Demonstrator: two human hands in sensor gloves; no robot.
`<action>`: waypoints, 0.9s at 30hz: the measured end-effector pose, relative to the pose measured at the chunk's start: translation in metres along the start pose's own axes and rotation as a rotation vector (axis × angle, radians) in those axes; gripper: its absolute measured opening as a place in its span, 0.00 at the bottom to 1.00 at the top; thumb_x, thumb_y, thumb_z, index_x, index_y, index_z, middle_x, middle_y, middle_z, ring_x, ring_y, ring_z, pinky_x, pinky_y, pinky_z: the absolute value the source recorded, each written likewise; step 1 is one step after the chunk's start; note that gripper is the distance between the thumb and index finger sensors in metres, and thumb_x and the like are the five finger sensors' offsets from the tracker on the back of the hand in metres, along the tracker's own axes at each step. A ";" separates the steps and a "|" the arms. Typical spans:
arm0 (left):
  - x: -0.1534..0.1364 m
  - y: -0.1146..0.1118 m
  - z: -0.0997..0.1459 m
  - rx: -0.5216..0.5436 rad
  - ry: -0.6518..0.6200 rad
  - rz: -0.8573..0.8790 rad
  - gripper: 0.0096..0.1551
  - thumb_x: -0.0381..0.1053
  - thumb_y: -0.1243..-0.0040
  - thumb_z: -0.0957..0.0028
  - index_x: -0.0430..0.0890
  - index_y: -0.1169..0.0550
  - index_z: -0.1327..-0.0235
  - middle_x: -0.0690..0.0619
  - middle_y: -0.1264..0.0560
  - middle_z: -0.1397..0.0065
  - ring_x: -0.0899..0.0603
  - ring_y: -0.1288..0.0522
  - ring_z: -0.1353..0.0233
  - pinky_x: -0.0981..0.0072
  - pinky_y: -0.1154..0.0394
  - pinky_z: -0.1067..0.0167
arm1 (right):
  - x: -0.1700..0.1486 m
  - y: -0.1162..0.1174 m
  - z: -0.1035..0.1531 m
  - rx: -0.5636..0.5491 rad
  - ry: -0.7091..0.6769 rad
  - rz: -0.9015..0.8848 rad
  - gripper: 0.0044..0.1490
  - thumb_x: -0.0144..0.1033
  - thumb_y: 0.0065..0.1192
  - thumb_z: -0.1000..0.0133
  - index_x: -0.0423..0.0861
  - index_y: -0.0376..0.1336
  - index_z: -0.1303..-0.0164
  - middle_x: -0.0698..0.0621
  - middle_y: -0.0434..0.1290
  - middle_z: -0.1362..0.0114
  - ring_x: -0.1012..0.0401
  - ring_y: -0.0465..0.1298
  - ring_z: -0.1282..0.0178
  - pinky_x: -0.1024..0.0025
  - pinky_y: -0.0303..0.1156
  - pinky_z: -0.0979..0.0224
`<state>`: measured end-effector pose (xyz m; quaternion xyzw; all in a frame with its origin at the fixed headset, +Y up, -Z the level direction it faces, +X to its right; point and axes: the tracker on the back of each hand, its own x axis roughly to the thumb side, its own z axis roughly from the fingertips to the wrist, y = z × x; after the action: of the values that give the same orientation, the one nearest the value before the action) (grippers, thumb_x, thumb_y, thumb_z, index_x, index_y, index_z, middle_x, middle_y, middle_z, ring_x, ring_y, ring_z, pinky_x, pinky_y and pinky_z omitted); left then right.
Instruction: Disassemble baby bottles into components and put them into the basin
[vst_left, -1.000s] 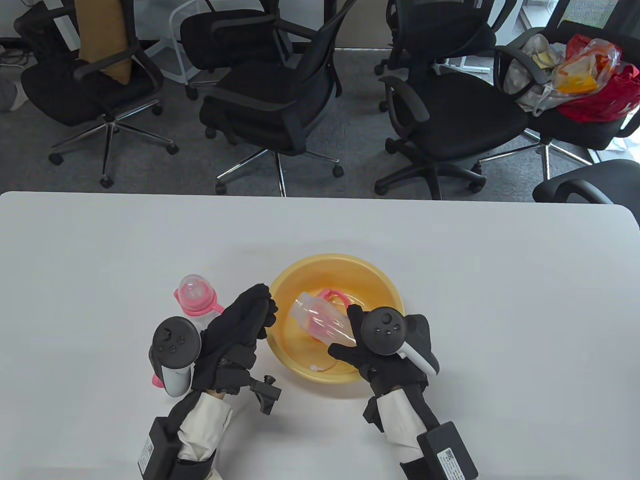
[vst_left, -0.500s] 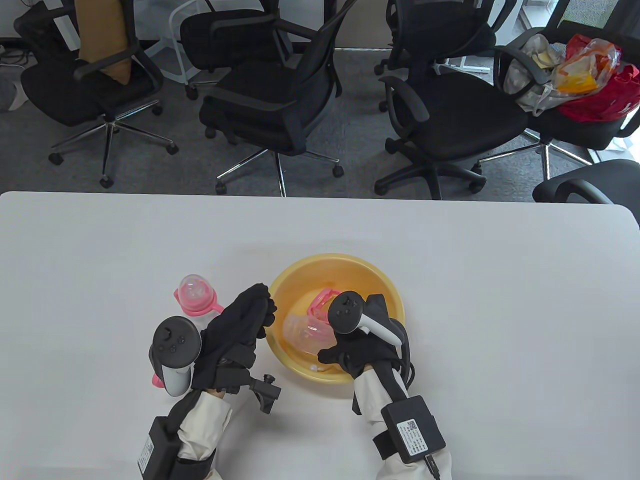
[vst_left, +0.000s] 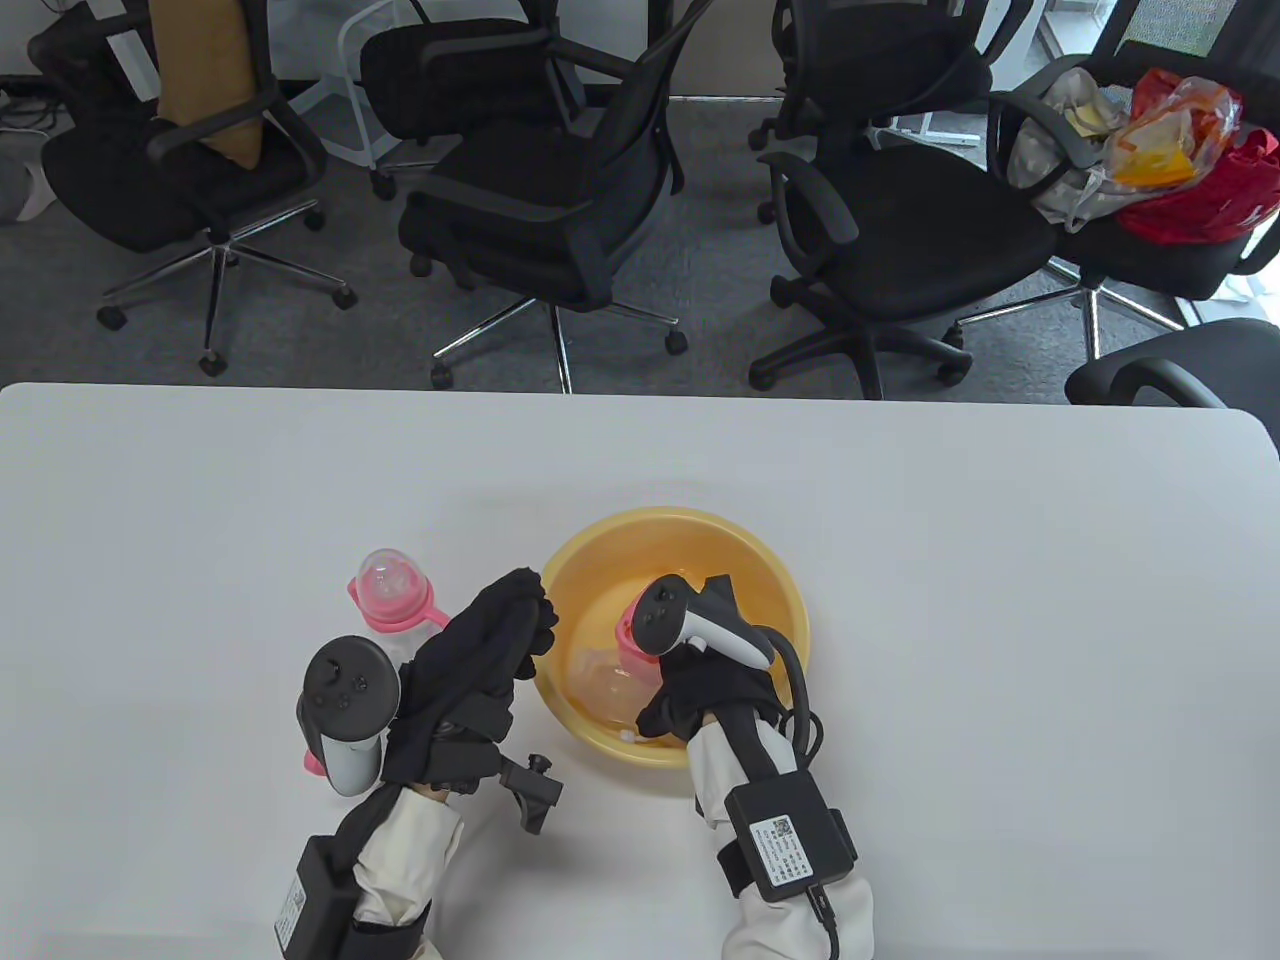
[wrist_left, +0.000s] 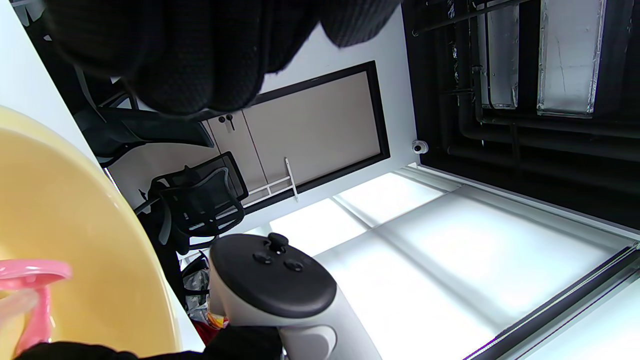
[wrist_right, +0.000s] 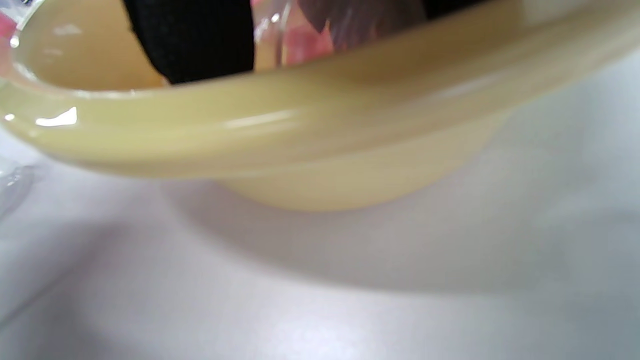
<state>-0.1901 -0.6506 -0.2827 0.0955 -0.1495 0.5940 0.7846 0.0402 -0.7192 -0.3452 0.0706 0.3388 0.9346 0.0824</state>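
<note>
Bottle body (vst_left: 600, 680), clear plastic, is seen lying inside the yellow basin (vst_left: 760, 570), which is set on the white worktop (vst_left: 1000, 600) toward its near edge. A pink collar piece (vst_left: 628, 632) is lodged in the basin beside it. The right hand (vst_left: 700, 690) is lowered into the basin over the bottle body; whether its grip is closed on anything cannot be told. The left hand (vst_left: 480, 650) is held just left of the basin's rim, its grip relaxed and holding nothing. A second, assembled bottle (vst_left: 388, 590) with a pink collar is stood left of the basin, behind the left hand.
</note>
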 end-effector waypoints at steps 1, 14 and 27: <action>0.000 0.000 0.000 -0.003 -0.001 0.000 0.29 0.43 0.47 0.33 0.25 0.25 0.28 0.28 0.21 0.36 0.27 0.20 0.43 0.46 0.19 0.52 | 0.000 0.000 0.000 0.003 0.003 0.004 0.54 0.42 0.66 0.42 0.31 0.42 0.17 0.28 0.53 0.17 0.28 0.58 0.26 0.38 0.64 0.26; 0.012 0.012 0.005 -0.023 -0.009 -0.015 0.30 0.44 0.47 0.32 0.24 0.26 0.27 0.27 0.21 0.35 0.26 0.21 0.42 0.44 0.20 0.51 | -0.009 0.000 0.024 -0.104 -0.038 -0.008 0.54 0.42 0.63 0.40 0.30 0.40 0.17 0.27 0.50 0.16 0.27 0.53 0.25 0.36 0.60 0.25; 0.054 0.075 0.033 0.114 0.043 -0.303 0.32 0.44 0.43 0.33 0.26 0.28 0.23 0.25 0.25 0.30 0.23 0.24 0.37 0.40 0.23 0.45 | -0.045 0.000 0.081 -0.578 -0.232 -0.146 0.50 0.44 0.62 0.39 0.33 0.43 0.17 0.30 0.54 0.17 0.30 0.56 0.25 0.40 0.62 0.24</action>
<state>-0.2527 -0.5920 -0.2346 0.1487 -0.0826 0.4781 0.8617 0.0998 -0.6785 -0.2870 0.1262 0.0519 0.9695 0.2039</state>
